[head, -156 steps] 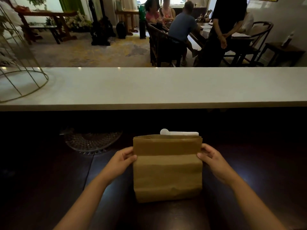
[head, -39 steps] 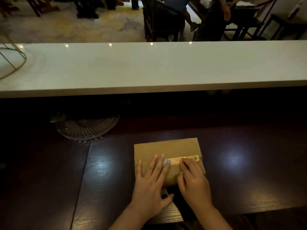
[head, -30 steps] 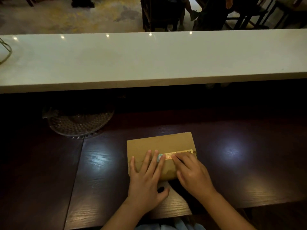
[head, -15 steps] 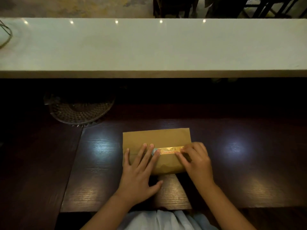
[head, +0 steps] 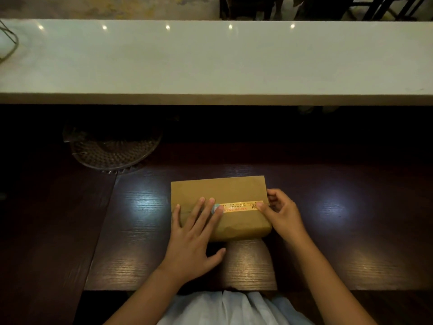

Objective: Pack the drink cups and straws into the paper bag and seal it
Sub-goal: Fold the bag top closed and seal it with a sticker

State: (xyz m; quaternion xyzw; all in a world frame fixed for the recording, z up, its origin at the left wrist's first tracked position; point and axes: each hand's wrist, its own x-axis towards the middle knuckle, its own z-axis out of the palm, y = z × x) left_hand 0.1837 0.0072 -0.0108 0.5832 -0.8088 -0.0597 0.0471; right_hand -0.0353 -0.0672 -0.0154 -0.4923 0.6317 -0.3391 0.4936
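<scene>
Head view: dark table (head: 140,231) carries the paper bag (head: 218,191), folded shut, just ahead of me. Its sticker strip (head: 239,206) runs left to right across the fold. My left hand (head: 194,240) lies flat and open, fingertips on the strip's left end; my right hand (head: 281,212) pinches its right end at the bag's edge.

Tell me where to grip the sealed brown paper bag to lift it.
Probably clasp the brown paper bag by its short left and right ends, coming from above: it lies flat and boxy, and the gold sticker strip runs across the fold on top, best left unpulled.
</scene>
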